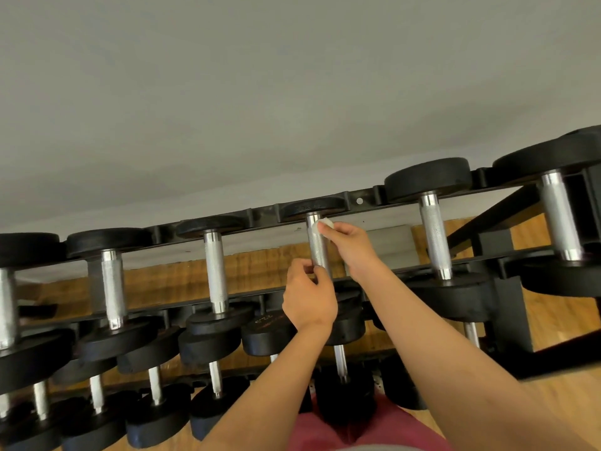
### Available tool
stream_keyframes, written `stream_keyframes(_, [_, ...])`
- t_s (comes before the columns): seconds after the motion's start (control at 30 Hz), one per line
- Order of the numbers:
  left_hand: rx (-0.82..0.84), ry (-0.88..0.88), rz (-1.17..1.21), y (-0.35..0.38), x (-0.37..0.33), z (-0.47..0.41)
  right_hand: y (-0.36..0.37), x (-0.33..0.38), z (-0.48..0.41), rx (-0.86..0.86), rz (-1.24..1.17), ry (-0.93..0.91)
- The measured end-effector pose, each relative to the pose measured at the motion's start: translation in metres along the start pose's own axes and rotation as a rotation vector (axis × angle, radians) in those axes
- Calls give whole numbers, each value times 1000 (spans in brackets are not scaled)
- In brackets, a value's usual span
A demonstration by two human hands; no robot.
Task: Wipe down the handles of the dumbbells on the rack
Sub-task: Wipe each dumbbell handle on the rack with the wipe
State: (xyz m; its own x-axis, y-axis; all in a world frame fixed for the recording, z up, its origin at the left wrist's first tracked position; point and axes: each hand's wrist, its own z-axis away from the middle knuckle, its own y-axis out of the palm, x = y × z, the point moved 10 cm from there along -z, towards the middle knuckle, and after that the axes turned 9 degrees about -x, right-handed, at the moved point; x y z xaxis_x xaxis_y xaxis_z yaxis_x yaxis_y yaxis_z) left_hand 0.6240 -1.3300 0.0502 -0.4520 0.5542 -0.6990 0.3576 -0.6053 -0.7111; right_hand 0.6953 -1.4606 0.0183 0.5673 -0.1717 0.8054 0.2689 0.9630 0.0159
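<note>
Head view:
- Rack [260, 212], top tier: a row of black-headed dumbbells lies across it, each spanning from the rear rail to the front rail, chrome handles bare between the rails.
- Target dumbbell [312, 206] sits about mid-length of the visible top tier. Its far head rests in a notch on the rear rail. Its near head at the front rail is mostly hidden behind the left wrist.
- Its handle [317, 247] is knurled chrome and lies parallel to the neighbour handles [214, 271] on either side.
- Left hand [309, 296]: grip clamped on the near end of that handle, just above the front rail, with thumb and fingers curled round it.
- Right hand [349, 244]: grip pinched on a small white wipe [326, 222], pressing it against the far end of the same handle, just beside the far head.
- The two hands are apart, with a bare stretch of handle between them.
- Lower tier: more dumbbells [268, 335] below the front rail, partly hidden by both forearms.
- Grey wall [260, 92] behind the rack, wood floor [553, 315] under it, red shorts [325, 432] at the bottom edge.
</note>
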Motion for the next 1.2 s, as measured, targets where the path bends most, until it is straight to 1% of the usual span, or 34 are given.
stream_keyframes(0.07, [0, 5, 10, 0, -1, 1, -2, 0, 1, -12, 22, -11])
stream_keyframes(0.17, [1, 9, 28, -1, -3, 2, -7, 0, 3, -64, -15, -22])
stream_keyframes(0.27, [12, -10, 53, 0, -1, 1, -4, -4, 6, -22, 20, -15])
stream_keyframes(0.37, [53, -33, 152, 2, 5, -2, -9, -1, 7, -74, 22, -75])
stream_keyframes(0.43, [97, 8, 194, 4, 5, -1, -11, -3, 8, -98, -4, -90])
stream_keyframes(0.5, [111, 47, 210, 3, 6, 1, -5, -6, 10, -53, 17, -67])
stream_keyframes(0.57, [88, 68, 210, 1, 6, 2, 0, -9, 11, -7, 45, -50])
stream_keyframes(0.7, [24, 127, 127, 0, 4, 3, -9, -7, 8, -90, 13, -82])
stream_keyframes(0.77, [9, 153, 105, -1, 2, 4, -8, -9, 10, -62, 17, -73])
stream_keyframes(0.87, [6, 161, 97, -2, 1, 4, -3, -11, 10, 5, 39, -72])
stream_keyframes(0.97, [7, 154, 97, -3, 0, 5, -12, -6, 9, -60, 28, -117])
stream_keyframes(1.03, [11, 153, 104, -3, 0, 5, -13, -12, 10, -68, 19, -104])
stream_keyframes(1.13, [20, 151, 146, -2, 0, 4, -3, -16, 11, 20, 55, -59])
stream_keyframes(1.2, [24, 140, 165, -1, 2, 3, -4, -10, 10, 23, 58, -83])
